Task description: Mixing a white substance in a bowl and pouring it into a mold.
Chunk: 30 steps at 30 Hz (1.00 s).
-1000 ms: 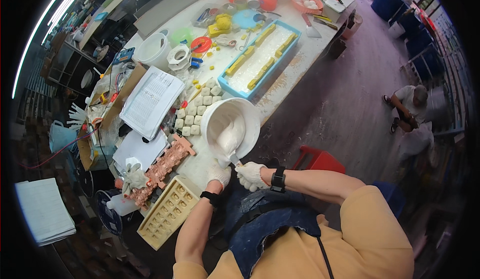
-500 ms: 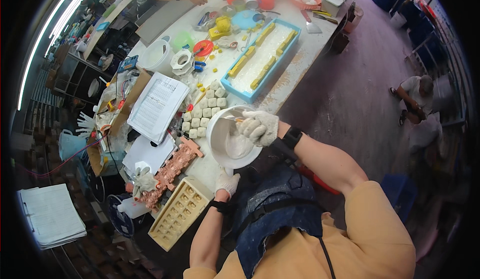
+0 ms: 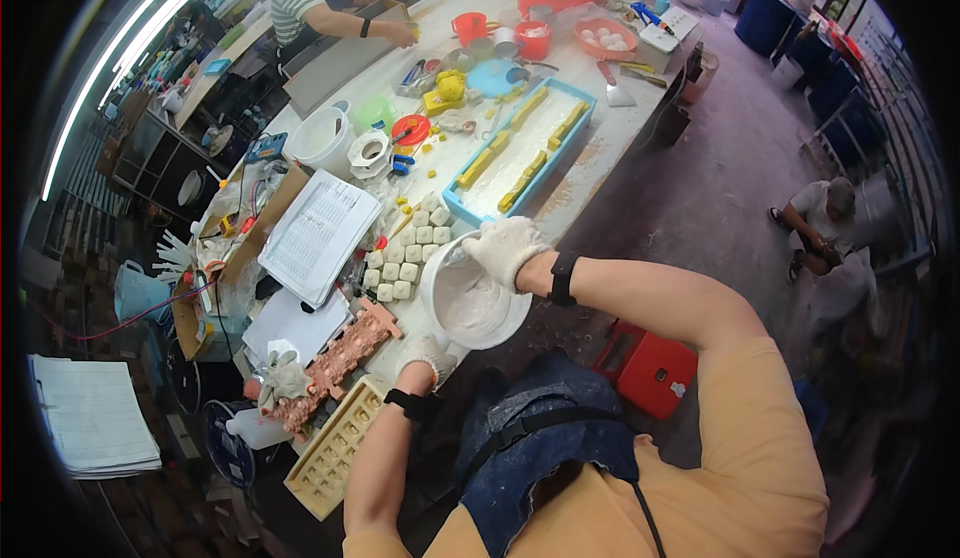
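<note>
A white bucket (image 3: 430, 298) with smooth white slurry (image 3: 472, 303) inside stands tilted toward me at the near edge of the table. My right hand (image 3: 508, 251), in a white knit glove, is closed at the bucket's far right rim. Its fingers hide whatever they hold. Low on the bucket's near side, my left hand (image 3: 428, 356), gloved too, is wrapped against it and seems to steady it. Just left of the bucket lie rows of off-white cube-shaped blocks (image 3: 405, 255). A cream mould tray (image 3: 335, 448) with square hollows sits beside my left forearm.
Beyond the bucket is a light-blue rectangular mould (image 3: 560, 163) with yellow clay strips along it. Papers (image 3: 320, 223), a pink lumpy mould piece (image 3: 340, 363) and a white tub (image 3: 322, 138) crowd the left. A red case (image 3: 650, 368) is on the floor; other people are farther off.
My right hand has turned over and moved slightly down at the bucket's rim; the thin stick seen in it is now hidden. My left hand has shifted left. The view has moved a little.
</note>
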Motion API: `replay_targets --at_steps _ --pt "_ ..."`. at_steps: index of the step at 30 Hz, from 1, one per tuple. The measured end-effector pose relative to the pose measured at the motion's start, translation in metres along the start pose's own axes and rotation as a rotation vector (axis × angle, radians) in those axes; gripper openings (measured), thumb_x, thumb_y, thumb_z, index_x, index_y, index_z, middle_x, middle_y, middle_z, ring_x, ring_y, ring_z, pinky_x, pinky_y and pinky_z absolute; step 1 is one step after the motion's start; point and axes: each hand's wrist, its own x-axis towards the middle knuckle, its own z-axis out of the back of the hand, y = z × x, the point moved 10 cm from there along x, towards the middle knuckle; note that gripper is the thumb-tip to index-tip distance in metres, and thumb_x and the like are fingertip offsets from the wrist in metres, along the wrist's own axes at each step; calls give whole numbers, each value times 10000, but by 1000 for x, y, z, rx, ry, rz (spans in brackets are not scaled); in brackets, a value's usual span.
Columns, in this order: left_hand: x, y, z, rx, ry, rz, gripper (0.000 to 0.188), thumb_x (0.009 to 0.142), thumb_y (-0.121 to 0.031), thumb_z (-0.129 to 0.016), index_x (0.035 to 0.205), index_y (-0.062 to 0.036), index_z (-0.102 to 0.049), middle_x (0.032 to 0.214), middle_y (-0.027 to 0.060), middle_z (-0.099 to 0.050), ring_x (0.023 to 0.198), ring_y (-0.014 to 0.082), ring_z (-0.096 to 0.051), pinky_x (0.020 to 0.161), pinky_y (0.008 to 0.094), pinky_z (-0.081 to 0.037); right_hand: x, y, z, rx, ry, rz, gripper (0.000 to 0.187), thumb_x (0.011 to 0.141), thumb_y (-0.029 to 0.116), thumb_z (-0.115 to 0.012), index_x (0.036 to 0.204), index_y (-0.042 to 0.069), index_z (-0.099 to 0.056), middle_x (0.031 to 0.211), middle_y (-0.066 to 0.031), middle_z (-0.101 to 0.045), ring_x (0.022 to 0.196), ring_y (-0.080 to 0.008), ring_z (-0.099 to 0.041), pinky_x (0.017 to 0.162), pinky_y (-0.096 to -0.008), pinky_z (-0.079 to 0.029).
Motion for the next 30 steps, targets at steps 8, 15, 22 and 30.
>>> replay_targets --at_steps 8,15,22,30 --pt "-20 -6 26 -102 -77 84 535 718 -373 -744 1075 13 -646 1098 249 -663 1049 366 -646 891 427 -512 -72 -95 -88 202 359 -426 274 932 203 -517 1072 69 -710 1024 -206 -706 955 -341 -700 771 -451 -560" --pt "1 2 -43 -261 8 5 418 740 -273 -748 953 73 -649 923 237 -688 808 338 -692 699 416 -560 -158 22 -158 1156 1094 -861 343 933 396 -558 888 75 -671 660 -82 -615 631 -249 -606 604 -362 -502" --pt "-4 -20 -115 -968 419 191 240 798 -183 -715 800 29 -602 596 90 -583 440 203 -585 390 357 -487 -55 77 -187 1955 1304 -764 215 987 241 -415 842 130 -528 616 82 -433 376 -32 -298 326 -188 -229" --pt "-7 -10 -130 -1126 418 207 234 794 -174 -720 763 24 -599 596 95 -588 456 200 -593 404 325 -506 -64 -30 -127 1081 635 -596 335 963 332 -493 862 60 -660 682 -62 -619 513 -184 -548 504 -335 -450"
